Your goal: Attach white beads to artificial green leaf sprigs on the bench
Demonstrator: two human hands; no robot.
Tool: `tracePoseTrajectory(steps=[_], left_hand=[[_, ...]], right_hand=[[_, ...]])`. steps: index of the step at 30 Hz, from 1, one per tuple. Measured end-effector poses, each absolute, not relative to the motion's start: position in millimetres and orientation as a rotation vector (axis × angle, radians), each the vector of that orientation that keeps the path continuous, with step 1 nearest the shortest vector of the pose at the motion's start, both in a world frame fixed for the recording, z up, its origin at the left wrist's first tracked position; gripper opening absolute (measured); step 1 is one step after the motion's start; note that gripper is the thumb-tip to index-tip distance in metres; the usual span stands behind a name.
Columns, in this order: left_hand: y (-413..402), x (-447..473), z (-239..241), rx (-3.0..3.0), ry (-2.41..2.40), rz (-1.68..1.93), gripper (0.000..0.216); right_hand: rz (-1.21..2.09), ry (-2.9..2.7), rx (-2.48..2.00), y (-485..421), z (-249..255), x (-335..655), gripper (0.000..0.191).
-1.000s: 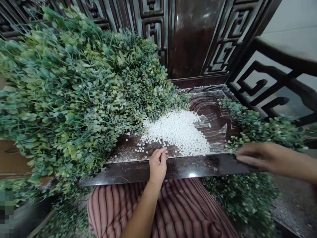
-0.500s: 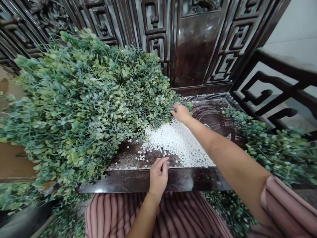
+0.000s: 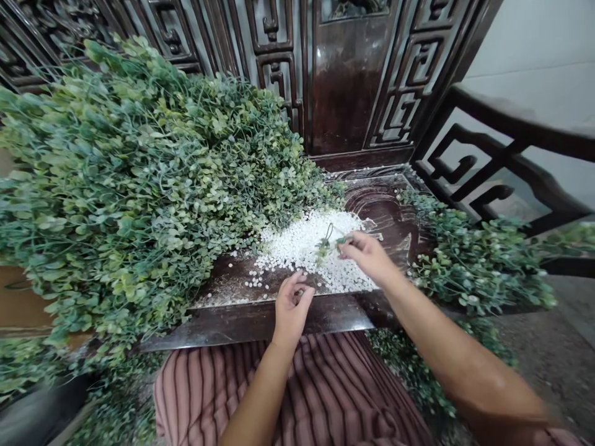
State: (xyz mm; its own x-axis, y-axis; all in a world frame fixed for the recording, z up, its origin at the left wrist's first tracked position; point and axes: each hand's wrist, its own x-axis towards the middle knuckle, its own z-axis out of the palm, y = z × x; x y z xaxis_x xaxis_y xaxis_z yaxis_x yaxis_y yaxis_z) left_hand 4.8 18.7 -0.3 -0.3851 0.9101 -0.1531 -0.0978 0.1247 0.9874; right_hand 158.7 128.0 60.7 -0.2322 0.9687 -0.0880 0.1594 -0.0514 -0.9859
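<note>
My right hand [image 3: 365, 253] pinches a small green leafy sprig [image 3: 325, 243] by its stem, holding it over a pile of small white beads [image 3: 310, 249] on a dark wooden seat [image 3: 390, 204]. My left hand [image 3: 290, 305] rests at the seat's front edge, its fingertips pinched together on what looks like a white bead beside the pile. A very large heap of artificial green foliage [image 3: 139, 179] covers the left of the seat.
A smaller heap of green sprigs [image 3: 469, 266] lies on the right of the seat, with more on the floor [image 3: 413, 365]. Carved dark wooden back panels [image 3: 344, 74] and an armrest [image 3: 502, 142] enclose the seat. My striped trousers [image 3: 316, 396] are below.
My right hand reached from the right heap across to the large foliage heap, then drew back over the beads with a sprig in its fingers. My left hand stayed at the seat edge.
</note>
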Motion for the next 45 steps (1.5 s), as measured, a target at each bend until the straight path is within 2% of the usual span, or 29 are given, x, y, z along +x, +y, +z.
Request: tracePoseTrajectory(steps=[4,8,10,13,16,18,23,27,33,39,45], left_hand=[[14,18,15,0.726,1.386,1.342,0.055],[6,18,24,0.665,1.389,1.377,0.048],[0,14,26,0.662,1.408,1.413,0.048],[-12,8,26,0.651,1.417,1.440,0.048],[-27,4,25,0.678,1.400,1.423,0.041],[-37,2,23,0.741,1.390,1.409,0.036],[-56,-6,14,0.854,1.430,1.440,0.026],[-56,-10,9,0.782,1.438,1.450,0.031],[-37,-4,24,0.786,1.347,1.417,0.035],[-18,-10,31,0.871,1.265,1.417,0.042],[-18,-8,12,0.813,1.252,1.357,0.044]], right_hand=[[1.585,-1.195,-1.206,82,44,146,0.039],[1.718,-1.205,-1.202,54,43,145,0.041],[1.676,-1.336,-1.216,44,44,149,0.040],[1.218,-1.615,-1.286,32,45,156,0.037],[0.683,-1.921,-1.212,19,45,158,0.043],[0.553,-2.101,-1.100,12,44,153,0.041],[0.608,-2.291,-0.978,0,34,133,0.020],[0.567,-2.343,-1.068,-2,33,124,0.009],[0.618,-2.280,-1.270,5,45,126,0.035],[0.783,-2.149,-1.401,21,50,127,0.014],[0.970,-1.783,-1.457,39,33,115,0.022]])
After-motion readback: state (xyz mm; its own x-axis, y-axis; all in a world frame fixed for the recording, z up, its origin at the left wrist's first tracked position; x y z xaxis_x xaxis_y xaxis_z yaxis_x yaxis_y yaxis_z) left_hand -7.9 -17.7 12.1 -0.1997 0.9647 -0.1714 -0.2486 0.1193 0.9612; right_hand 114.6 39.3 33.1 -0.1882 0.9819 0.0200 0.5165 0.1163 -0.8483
